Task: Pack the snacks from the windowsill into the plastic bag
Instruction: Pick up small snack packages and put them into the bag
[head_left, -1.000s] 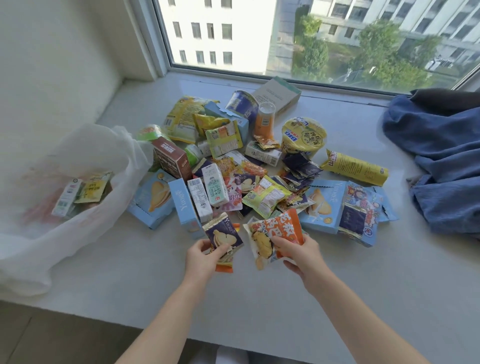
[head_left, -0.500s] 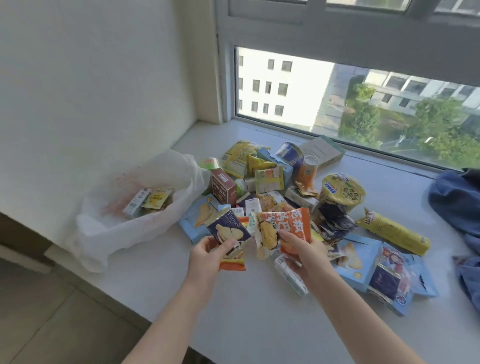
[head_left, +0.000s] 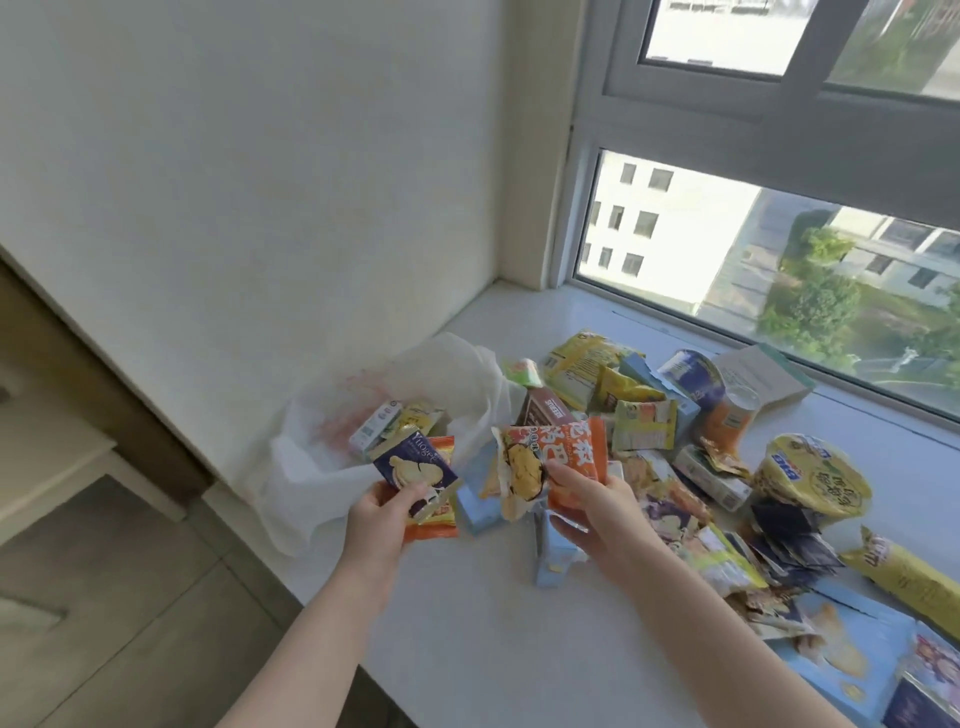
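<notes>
Head view: left hand (head_left: 382, 512) grips a dark blue packet (head_left: 413, 465), lettering unclear, beside the white plastic bag (head_left: 322, 467) at the left edge of the windowsill (head_left: 493, 623); right hand (head_left: 597, 506) grips an orange packet (head_left: 569, 449) bearing white Chinese characters, above the snack pile (head_left: 644, 426).

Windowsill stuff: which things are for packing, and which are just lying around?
For the job: plastic bag, dark blue packet in left hand, orange packet in right hand, snack pile.
Just lying about: pale box at the back (maybe not a snack), pale furniture, lower left.
</notes>
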